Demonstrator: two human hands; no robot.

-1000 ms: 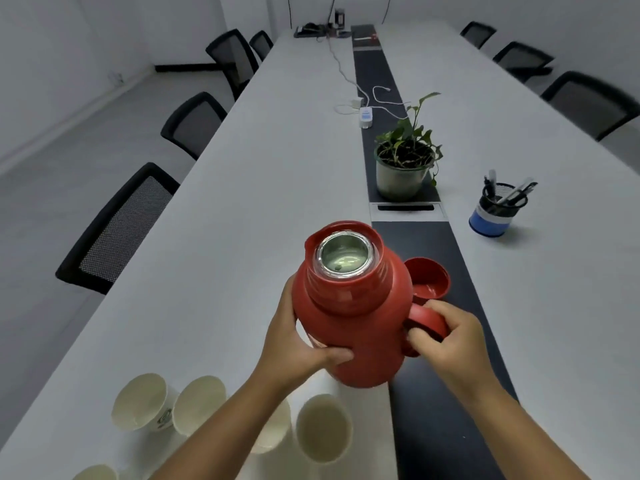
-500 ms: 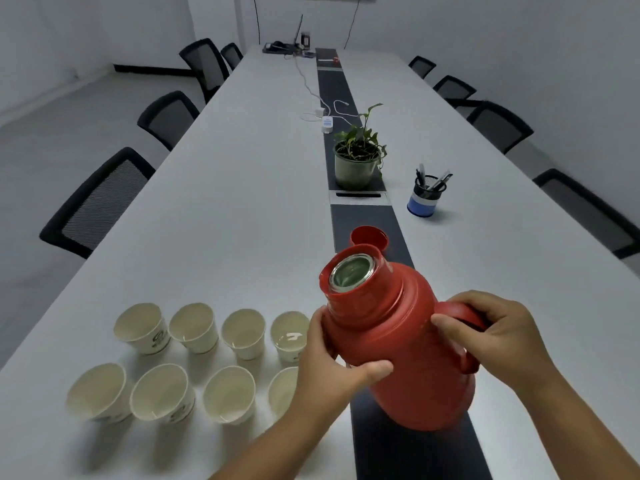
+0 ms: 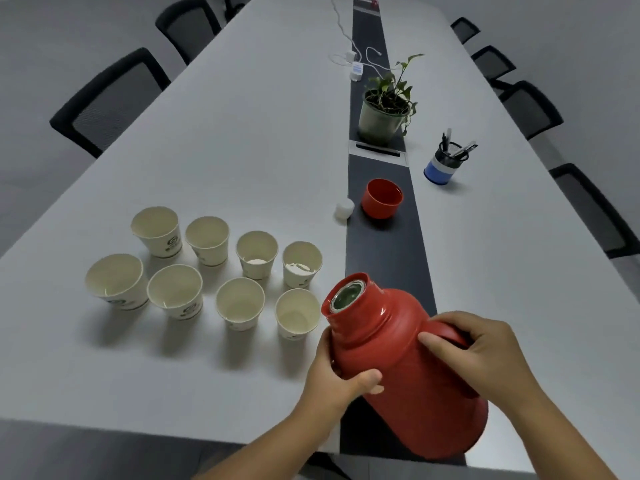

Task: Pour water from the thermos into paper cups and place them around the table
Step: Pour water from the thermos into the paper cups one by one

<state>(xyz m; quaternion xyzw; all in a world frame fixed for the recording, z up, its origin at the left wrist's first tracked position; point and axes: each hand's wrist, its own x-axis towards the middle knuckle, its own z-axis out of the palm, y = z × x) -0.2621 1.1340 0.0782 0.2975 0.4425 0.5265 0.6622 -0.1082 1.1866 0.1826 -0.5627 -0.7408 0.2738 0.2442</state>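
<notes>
Holding the glossy red plastic thermos (image 3: 408, 368) tilted, its open steel-rimmed mouth leaning toward the cups, we curl our left hand (image 3: 337, 379) around its lower neck with the thumb pressed across the front, while our right hand (image 3: 474, 355) wraps its fingers round the red handle. The mouth hangs just beside the nearest white paper cup (image 3: 298, 313), which stands at the right end of the front row. Eight paper cups (image 3: 207, 271) stand upright in two rows of four on the matte white table (image 3: 242, 140), close together but mostly apart; two in the back row on the right show water at the bottom, and several bear a small printed logo. A dark strip (image 3: 381, 244) runs down the table's middle, and the thermos body hovers above it. Beyond the cups, a small white stopper (image 3: 344, 208) lies at the strip's edge, just beside a round red plastic lid cup (image 3: 382, 198) sitting mouth up on the strip. Farther on stand a blue and black pen holder (image 3: 441, 166) with pens and a grey pot with a leafy green plant (image 3: 384, 112). White cables and a charger (image 3: 356, 65) lie behind it. Black mesh chairs (image 3: 110, 98) line both long sides in a pale grey room.
</notes>
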